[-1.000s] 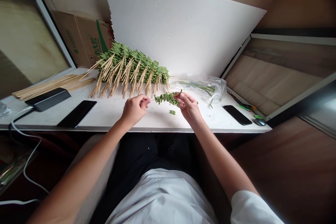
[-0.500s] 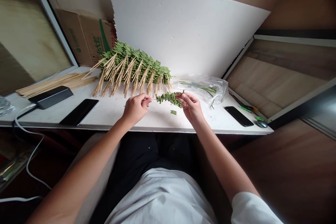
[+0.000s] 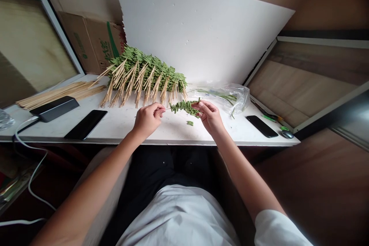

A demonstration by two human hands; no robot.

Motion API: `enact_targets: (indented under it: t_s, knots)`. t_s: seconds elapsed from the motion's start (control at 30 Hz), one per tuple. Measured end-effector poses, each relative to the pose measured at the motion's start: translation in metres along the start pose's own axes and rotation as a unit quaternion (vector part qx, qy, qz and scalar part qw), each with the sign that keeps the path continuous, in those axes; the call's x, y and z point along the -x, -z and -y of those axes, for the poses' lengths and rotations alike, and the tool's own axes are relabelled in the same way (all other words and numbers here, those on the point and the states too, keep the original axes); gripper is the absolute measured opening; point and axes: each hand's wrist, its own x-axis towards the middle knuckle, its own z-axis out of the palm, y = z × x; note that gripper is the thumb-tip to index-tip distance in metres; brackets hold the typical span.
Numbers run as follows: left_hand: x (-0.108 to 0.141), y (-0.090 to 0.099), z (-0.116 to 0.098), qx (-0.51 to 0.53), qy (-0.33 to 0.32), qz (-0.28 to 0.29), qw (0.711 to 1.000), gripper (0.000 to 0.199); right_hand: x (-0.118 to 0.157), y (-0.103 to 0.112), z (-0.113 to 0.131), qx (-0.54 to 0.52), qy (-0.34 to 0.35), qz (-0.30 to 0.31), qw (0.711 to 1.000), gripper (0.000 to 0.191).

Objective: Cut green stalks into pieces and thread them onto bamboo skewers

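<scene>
Pinching a thin bamboo skewer (image 3: 166, 109) steady, the left hand (image 3: 147, 118) is bracing it while the right hand (image 3: 210, 115) is gripping its row of threaded green bean pieces (image 3: 183, 106).

the left hand (image 3: 148, 118) pinches the bare end of a thin stick (image 3: 166, 109). green bean bits (image 3: 182, 107) sit in a row on the stick. the right hand (image 3: 211, 116) holds the far end of the row. one loose bean bit (image 3: 189, 123) lies on the white table (image 3: 121, 123), just below the stick. a big pile of filled sticks (image 3: 144, 77) lies behind the stick.
</scene>
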Motion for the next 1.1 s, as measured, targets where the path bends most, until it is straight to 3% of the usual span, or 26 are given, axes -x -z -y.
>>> enact_targets:
  t_s: [0.27, 0.63, 1.1]
  knots:
    - [0.0, 0.001, -0.001, -0.017, -0.008, 0.003, 1.0, 0.016, -0.003, 0.002, -0.006, -0.006, -0.042, -0.008, 0.999, 0.034]
    - [0.002, 0.002, -0.003, -0.105, -0.046, -0.007, 0.993, 0.019, 0.003, -0.007, -0.006, 0.037, 0.011, -0.034, 0.999, 0.028]
    - [0.005, -0.003, -0.003, -0.097, -0.044, -0.004, 0.994, 0.02, 0.013, -0.018, -0.025, 0.03, -0.002, -0.065, 0.997, 0.03]
